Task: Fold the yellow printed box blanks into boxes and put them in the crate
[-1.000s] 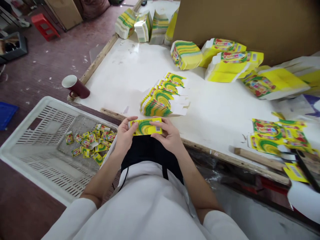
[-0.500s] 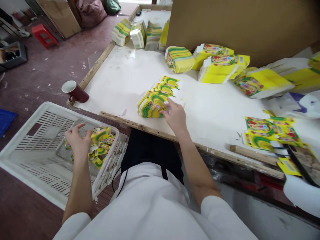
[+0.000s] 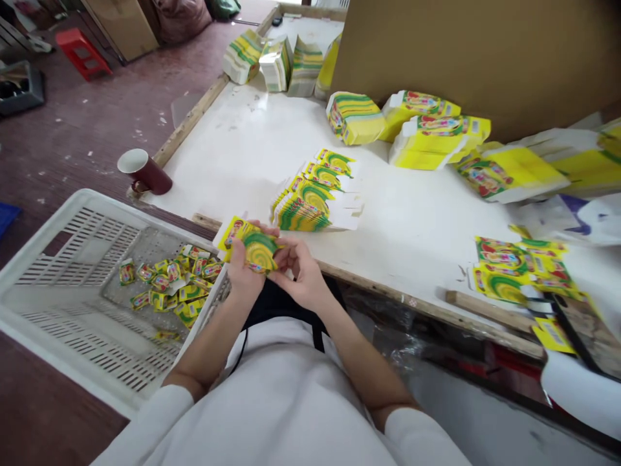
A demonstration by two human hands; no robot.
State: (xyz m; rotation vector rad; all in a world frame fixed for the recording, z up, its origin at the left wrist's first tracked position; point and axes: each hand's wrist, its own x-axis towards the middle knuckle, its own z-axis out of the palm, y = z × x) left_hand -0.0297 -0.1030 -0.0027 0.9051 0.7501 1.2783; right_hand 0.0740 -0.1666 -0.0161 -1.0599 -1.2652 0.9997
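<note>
A yellow and green printed carton (image 3: 258, 249) is held in front of my body, just off the table's front edge. My left hand (image 3: 246, 275) wraps around it, thumb on top and fingers behind. At the carton's right end, my right hand (image 3: 301, 272) pinches with bent fingers. Beyond my hands, a fanned stack of flat cartons (image 3: 305, 204) lies on the white table (image 3: 228, 149). Below and left of my left hand, the white plastic crate (image 3: 63, 249) contains many small folded cartons (image 3: 172, 278).
A maroon mug (image 3: 152, 176) stands at the table's left corner. Carton bundles (image 3: 439, 139) line the back by a large cardboard sheet (image 3: 460, 58). More flat cartons (image 3: 504, 259) and a wooden stick (image 3: 485, 310) lie at right. A red stool (image 3: 83, 53) stands on the floor.
My left hand has come from above the crate, where a folded carton was beneath it. My right hand has left the fanned stack, and both hands now grip a carton.
</note>
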